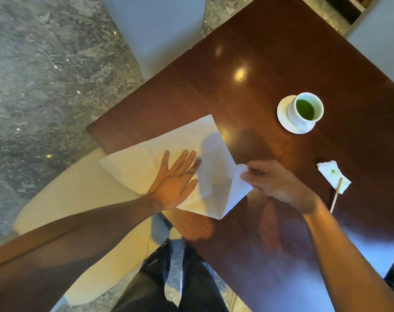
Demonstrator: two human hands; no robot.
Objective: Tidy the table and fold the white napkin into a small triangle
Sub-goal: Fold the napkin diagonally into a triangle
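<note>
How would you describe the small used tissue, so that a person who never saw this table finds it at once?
Start at the dark wooden table and go to its right side, past the white cup of green liquid. The crumpled tissue lies there under the end of a wooden stirrer. Unlike the large white napkin, it is small and has a green stain.

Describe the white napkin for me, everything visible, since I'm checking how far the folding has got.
The white napkin is a large thin sheet, paper or light cloth, lying mostly flat near the corner of the dark wooden table, one point overhanging the edge. Faint creases cross it. The left hand presses flat on its middle; the right hand pinches the right corner, lifted and turned over. It is not yet a small triangle.
</note>
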